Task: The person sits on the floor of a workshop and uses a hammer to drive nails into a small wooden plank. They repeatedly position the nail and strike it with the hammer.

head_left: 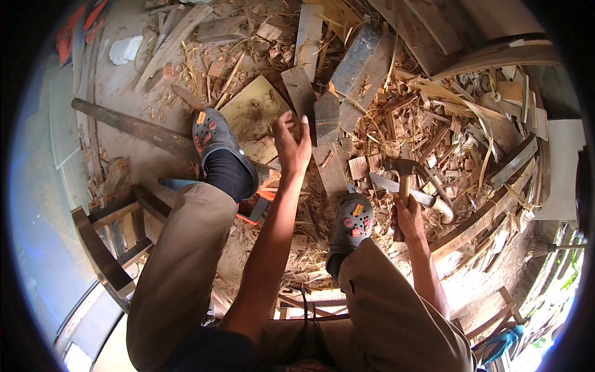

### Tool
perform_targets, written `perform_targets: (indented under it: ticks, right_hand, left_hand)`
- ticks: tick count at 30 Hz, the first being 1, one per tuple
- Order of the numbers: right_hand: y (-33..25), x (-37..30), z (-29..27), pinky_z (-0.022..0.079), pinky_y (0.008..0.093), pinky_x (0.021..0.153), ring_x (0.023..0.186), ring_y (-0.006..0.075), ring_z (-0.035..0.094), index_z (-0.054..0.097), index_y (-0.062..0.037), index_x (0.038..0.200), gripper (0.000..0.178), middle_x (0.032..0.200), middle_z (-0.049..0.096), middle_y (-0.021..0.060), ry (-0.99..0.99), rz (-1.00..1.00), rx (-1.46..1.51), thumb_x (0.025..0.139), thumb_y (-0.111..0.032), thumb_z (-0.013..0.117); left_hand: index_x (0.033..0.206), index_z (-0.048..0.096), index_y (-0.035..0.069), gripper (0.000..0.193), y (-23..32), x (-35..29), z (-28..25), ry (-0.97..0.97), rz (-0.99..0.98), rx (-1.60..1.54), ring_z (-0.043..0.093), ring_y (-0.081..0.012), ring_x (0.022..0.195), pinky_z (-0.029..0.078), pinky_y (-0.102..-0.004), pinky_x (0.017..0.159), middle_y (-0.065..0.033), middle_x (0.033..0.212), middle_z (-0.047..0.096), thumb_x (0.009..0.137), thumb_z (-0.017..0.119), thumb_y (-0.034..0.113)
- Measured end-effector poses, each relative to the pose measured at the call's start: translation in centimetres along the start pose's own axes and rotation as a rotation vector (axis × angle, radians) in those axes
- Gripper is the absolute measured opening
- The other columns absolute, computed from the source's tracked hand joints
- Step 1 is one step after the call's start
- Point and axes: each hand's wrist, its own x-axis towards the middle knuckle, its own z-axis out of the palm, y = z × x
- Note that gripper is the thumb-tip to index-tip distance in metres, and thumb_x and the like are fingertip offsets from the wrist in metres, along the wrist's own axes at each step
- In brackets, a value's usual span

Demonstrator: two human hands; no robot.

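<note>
In my right hand point(408, 220) is a hammer point(405, 181) with a wooden handle; the fist is wrapped round the handle, and the dark metal head points away from me. A broad blade point(385, 182) with a pale curved handle point(442, 211) lies just beyond that hand, partly behind the hammer. My left hand point(292, 147) is raised with fingers apart and nothing visible in it. It hovers by the edge of a yellowish square board point(251, 115) and beside a dark wooden plank point(327, 121).
My clogs point(217, 137) rest among wood chips. An orange-and-black tool handle point(255, 207) lies between my legs. A long dark board point(133, 129) lies at left, near a wooden frame point(114, 248). Scrap planks point(365, 56) and a curved timber point(489, 204) surround the chip pile.
</note>
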Motion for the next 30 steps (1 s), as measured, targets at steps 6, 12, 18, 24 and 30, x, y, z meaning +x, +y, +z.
perform_targets:
  ticks: [6,12,18,24,30]
  right_hand:
    - [0.0,0.2,0.7,0.041,0.0265,0.041,0.048,0.0095,0.050,0.053,-0.0030,0.096,0.030,0.065,0.053,0.0006,0.010,-0.033,-0.102,0.099,-0.032,0.060]
    - [1.3,0.7,-0.6,0.041,0.0263,0.042,0.047,0.0089,0.047,0.051,-0.0057,0.096,0.030,0.065,0.050,-0.0005,0.009,-0.038,-0.097,0.099,-0.035,0.060]
    - [3.7,2.1,-1.1,0.040,0.0269,0.041,0.046,0.0096,0.047,0.051,-0.0061,0.098,0.030,0.064,0.049,0.0000,0.028,-0.131,-0.188,0.100,-0.035,0.058]
    - [1.4,0.2,0.4,0.041,0.0279,0.042,0.046,0.0106,0.046,0.051,-0.0052,0.092,0.034,0.062,0.046,-0.0002,-0.014,-0.131,-0.092,0.100,-0.038,0.058]
    - [-2.6,-6.2,-4.1,0.042,0.0299,0.045,0.049,0.0108,0.053,0.059,-0.0027,0.088,0.037,0.061,0.055,0.0026,0.011,-0.156,-0.287,0.097,-0.038,0.059]
  left_hand:
    - [0.131,0.050,-0.005,0.061,-2.1,4.9,1.5,-0.027,-0.136,-0.053,0.057,-0.0345,0.113,0.046,-0.0423,0.097,-0.0238,0.128,0.054,0.091,0.070,0.037]
    - [0.104,0.065,-0.005,0.045,0.1,4.5,3.1,0.041,-0.115,-0.054,0.067,-0.0347,0.094,0.051,-0.0427,0.087,-0.0232,0.100,0.069,0.084,0.078,0.033]
    - [0.100,0.066,-0.006,0.046,-1.1,5.1,4.1,0.094,-0.085,0.065,0.064,-0.0420,0.095,0.051,-0.0471,0.088,-0.0258,0.100,0.067,0.079,0.081,0.032]
    - [0.095,0.069,-0.009,0.057,-2.8,7.7,2.5,-0.086,-0.241,0.136,0.066,-0.0421,0.103,0.051,-0.0455,0.089,-0.0308,0.102,0.068,0.081,0.075,0.046]
    - [0.109,0.066,-0.011,0.069,-1.7,8.2,2.2,-0.394,-0.282,0.283,0.064,-0.0414,0.109,0.051,-0.0443,0.094,-0.0331,0.113,0.064,0.088,0.064,0.055]
